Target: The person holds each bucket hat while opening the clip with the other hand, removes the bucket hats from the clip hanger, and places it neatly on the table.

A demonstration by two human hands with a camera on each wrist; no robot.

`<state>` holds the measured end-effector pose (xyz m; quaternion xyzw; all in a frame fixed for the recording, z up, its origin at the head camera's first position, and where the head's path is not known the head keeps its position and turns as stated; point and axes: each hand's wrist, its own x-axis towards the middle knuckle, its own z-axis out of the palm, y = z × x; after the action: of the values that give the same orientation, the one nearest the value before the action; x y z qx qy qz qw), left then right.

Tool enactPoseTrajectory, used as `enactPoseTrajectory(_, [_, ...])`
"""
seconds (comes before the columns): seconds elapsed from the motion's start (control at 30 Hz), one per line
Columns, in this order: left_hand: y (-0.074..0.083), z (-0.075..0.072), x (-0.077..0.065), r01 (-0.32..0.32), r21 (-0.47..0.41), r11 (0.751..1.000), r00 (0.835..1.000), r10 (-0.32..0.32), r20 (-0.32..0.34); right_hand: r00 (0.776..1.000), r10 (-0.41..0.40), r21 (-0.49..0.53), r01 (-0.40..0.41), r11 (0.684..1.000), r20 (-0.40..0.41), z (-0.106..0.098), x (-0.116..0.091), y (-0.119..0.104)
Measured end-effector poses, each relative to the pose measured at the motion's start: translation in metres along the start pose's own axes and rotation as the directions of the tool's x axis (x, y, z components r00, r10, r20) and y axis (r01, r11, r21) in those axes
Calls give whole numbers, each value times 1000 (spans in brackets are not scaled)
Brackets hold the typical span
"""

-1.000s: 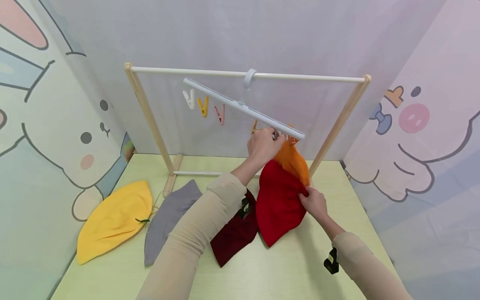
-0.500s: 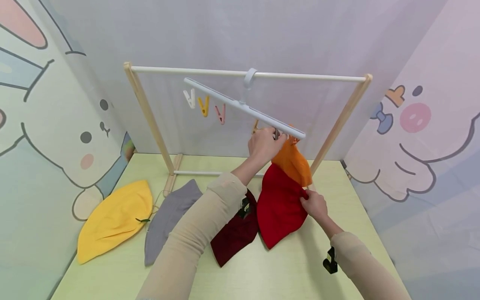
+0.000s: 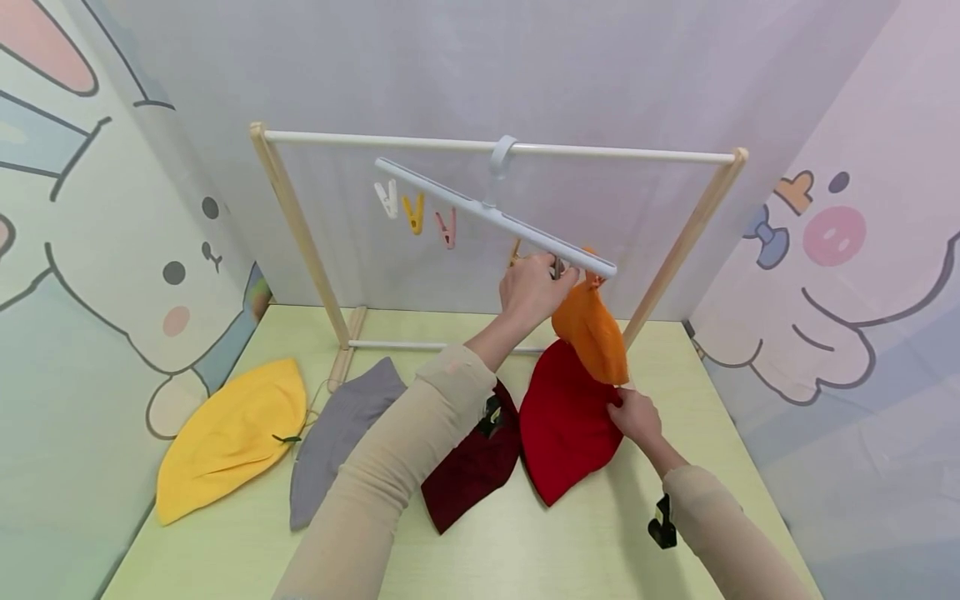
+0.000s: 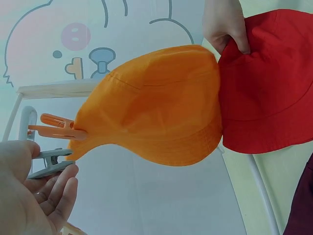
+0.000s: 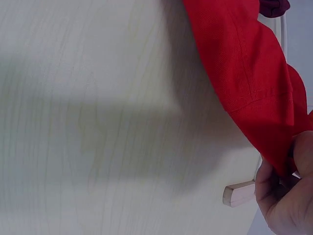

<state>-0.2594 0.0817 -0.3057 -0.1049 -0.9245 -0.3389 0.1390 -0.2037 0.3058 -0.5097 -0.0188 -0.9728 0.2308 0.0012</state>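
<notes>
My left hand (image 3: 528, 287) is up under the right end of a pale blue hanger (image 3: 495, 215). In the left wrist view its thumb and fingers pinch a grey clothespin (image 4: 51, 169), whose tips are at the edge of an orange bucket hat (image 4: 156, 107). An orange clothespin (image 4: 61, 128) grips that same bunched edge, and the hat hangs down from it. Lower right, my right hand (image 3: 636, 415) pinches the edge of a red bucket hat (image 3: 566, 425). The red hat hangs just under the orange one; its pinched edge shows in the right wrist view (image 5: 274, 142).
The hanger hooks on the white rail of a wooden-ended rack (image 3: 390, 143). White, yellow and pink clothespins (image 3: 447, 229) hang at its left. On the table lie a yellow hat (image 3: 232, 442), a grey hat (image 3: 337, 450) and a dark red hat (image 3: 476, 467), partly behind my left forearm.
My right hand has moved slightly down with the red hat, which sits lower against the orange hat. The orange hat's lower edge also hangs a little lower. The left hand has barely moved.
</notes>
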Motion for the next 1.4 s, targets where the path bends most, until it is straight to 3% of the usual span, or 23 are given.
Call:
enactPoseTrajectory(0.57, [-2, -1, -1, -1, 3, 1000, 1000, 1, 15, 988, 15, -1, -15, 1000, 155, 3, -5, 14])
enactPoseTrajectory(1.13, [-4, -1, -1, -4, 1, 1000, 1000, 4, 24, 996, 8, -14, -7, 1000, 92, 1, -9, 8])
enactPoseTrajectory(1.4, [-5, 0, -2, -16, 3, 1000, 1000, 16, 17, 993, -6, 24, 3, 1000, 120, -7, -7, 9])
